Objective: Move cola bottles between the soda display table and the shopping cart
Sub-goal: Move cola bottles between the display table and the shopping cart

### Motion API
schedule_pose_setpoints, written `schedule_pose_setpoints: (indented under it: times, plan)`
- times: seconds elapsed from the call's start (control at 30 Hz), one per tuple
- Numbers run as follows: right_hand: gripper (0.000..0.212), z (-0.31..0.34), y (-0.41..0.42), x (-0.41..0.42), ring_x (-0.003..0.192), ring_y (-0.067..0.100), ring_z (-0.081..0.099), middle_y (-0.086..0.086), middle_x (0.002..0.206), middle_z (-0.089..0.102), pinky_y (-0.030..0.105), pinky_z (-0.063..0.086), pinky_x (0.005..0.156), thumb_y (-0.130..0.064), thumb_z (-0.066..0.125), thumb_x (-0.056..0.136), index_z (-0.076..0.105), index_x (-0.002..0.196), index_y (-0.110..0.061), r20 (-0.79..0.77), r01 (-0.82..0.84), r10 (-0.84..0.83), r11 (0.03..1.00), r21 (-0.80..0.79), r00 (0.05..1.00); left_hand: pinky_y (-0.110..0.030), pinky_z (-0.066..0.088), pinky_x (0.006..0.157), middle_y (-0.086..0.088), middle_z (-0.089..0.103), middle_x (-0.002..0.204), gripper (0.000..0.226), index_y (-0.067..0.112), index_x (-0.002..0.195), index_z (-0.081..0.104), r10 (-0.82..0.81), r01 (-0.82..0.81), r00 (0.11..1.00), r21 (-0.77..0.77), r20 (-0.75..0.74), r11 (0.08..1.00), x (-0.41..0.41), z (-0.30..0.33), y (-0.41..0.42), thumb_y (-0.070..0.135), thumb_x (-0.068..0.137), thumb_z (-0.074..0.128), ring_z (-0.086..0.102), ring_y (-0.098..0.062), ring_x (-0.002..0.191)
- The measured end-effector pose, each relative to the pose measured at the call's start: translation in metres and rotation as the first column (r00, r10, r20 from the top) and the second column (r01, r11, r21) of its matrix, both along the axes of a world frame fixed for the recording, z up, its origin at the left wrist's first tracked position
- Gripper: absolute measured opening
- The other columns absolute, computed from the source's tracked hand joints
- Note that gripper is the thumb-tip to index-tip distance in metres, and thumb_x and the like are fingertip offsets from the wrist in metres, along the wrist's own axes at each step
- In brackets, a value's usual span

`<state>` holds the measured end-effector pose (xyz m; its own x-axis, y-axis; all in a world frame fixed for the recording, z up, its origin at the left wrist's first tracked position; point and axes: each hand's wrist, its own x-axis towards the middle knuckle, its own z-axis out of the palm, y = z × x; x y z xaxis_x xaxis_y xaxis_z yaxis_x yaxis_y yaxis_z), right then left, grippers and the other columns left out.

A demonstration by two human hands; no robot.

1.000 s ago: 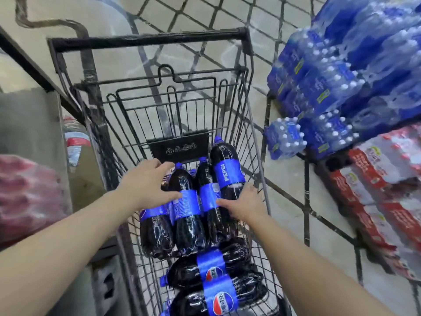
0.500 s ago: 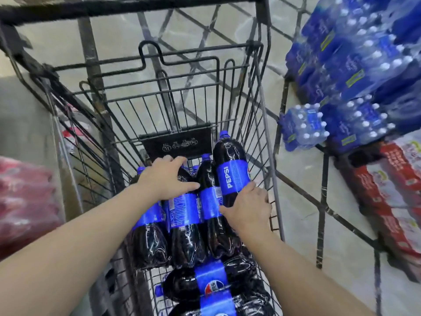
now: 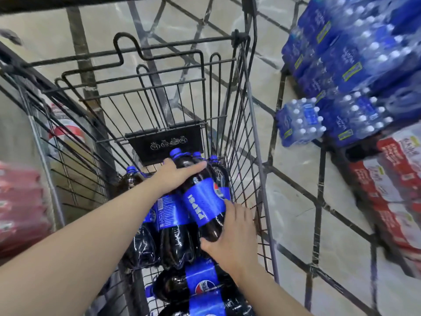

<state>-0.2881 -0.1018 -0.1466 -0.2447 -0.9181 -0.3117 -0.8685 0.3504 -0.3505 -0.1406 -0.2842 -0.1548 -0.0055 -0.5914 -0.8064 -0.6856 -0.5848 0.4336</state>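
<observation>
Both hands are on one cola bottle (image 3: pixel 202 201), lying atop others at the cart's (image 3: pixel 252 137) far right; left hand (image 3: pixel 176 176) wraps its shoulder, right hand (image 3: pixel 232 238) cups its base. Slick plastic, probably heavy: it could slip, or the neighbours roll

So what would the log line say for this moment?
left hand: grips cola bottle near neck | right hand: grips its base | bottle: tilted, in shopping cart

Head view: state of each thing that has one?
Black wire shopping cart: loaded with bottles.
Blue-labelled cola bottle: tilted, gripped by both hands.
Left hand: holds its shoulder.
Right hand: holds its base.
Other cola bottles: lying in cart.
Shrink-wrapped water packs: stacked, sealed.
</observation>
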Motion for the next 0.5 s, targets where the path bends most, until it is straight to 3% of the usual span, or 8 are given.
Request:
schedule_pose_setpoints:
  times: [0.07, 0.17, 0.27, 0.33, 0.43, 0.5]
  plan:
    - [0.101, -0.001, -0.001, 0.003, 0.109, 0.031, 0.055, 0.005, 0.119, 0.057, 0.048, 0.055, 0.088, -0.065, 0.071, 0.048, 0.05, 0.133, -0.014, -0.045, -0.091, 0.092, 0.995, 0.03, 0.995, -0.039, 0.059, 0.09, -0.004, 0.073, 0.121, 0.119, 0.011, 0.127, 0.061, 0.288, -0.283, 0.955, 0.068, -0.068, 0.957, 0.004, -0.01, 0.005, 0.086, 0.038, 0.088, 0.072, -0.023, 0.101]
    - [0.112, 0.001, -0.009, -0.003, 0.119, 0.031, 0.053, 0.004, 0.131, 0.051, 0.05, 0.05, 0.098, -0.074, 0.071, 0.051, 0.038, 0.142, -0.018, -0.035, -0.136, 0.142, 0.982, 0.13, 0.989, -0.047, 0.062, 0.094, -0.004, 0.08, 0.104, 0.103, 0.015, 0.108, 0.07, 0.484, -0.48, 0.865, 0.061, -0.136, 0.875, 0.007, -0.027, 0.01, 0.074, 0.028, 0.096, 0.077, -0.026, 0.094]
    - [0.143, -0.002, -0.015, -0.012, 0.145, 0.032, 0.034, 0.011, 0.159, 0.029, 0.053, 0.037, 0.115, -0.087, 0.07, 0.053, 0.003, 0.161, -0.02, 0.02, -0.134, 0.133, 0.952, 0.277, 0.991, -0.052, 0.064, 0.088, -0.009, 0.079, 0.098, 0.084, 0.014, 0.108, 0.064, 0.53, -0.517, 0.835, 0.12, -0.15, 0.848, -0.003, -0.024, 0.007, 0.058, 0.044, 0.098, 0.078, -0.03, 0.087]
    - [0.146, -0.002, -0.017, -0.012, 0.152, 0.031, 0.024, 0.013, 0.168, 0.015, 0.05, 0.034, 0.118, -0.082, 0.072, 0.06, -0.011, 0.162, -0.02, 0.032, -0.141, 0.137, 0.941, 0.309, 0.99, -0.055, 0.064, 0.086, -0.011, 0.078, 0.098, 0.073, 0.014, 0.106, 0.057, 0.569, -0.547, 0.808, 0.161, -0.156, 0.821, -0.006, -0.022, 0.008, 0.048, 0.056, 0.099, 0.078, -0.031, 0.087]
    - [0.132, 0.0, -0.017, -0.01, 0.139, 0.03, 0.043, 0.009, 0.16, 0.032, 0.043, 0.044, 0.11, -0.074, 0.072, 0.066, -0.001, 0.162, -0.02, 0.026, -0.153, 0.152, 0.941, 0.301, 0.988, -0.052, 0.064, 0.084, -0.011, 0.076, 0.098, 0.063, 0.016, 0.099, 0.051, 0.595, -0.579, 0.79, 0.14, -0.148, 0.803, -0.005, -0.025, 0.01, 0.042, 0.065, 0.098, 0.077, -0.031, 0.086]
    - [0.126, 0.001, -0.017, -0.01, 0.131, 0.029, 0.048, 0.005, 0.152, 0.04, 0.042, 0.046, 0.106, -0.073, 0.07, 0.068, 0.006, 0.162, -0.021, 0.024, -0.167, 0.168, 0.942, 0.291, 0.986, -0.052, 0.065, 0.083, -0.011, 0.077, 0.097, 0.067, 0.014, 0.106, 0.056, 0.615, -0.6, 0.771, 0.135, -0.164, 0.788, -0.007, -0.025, 0.013, 0.04, 0.063, 0.099, 0.078, -0.032, 0.085]
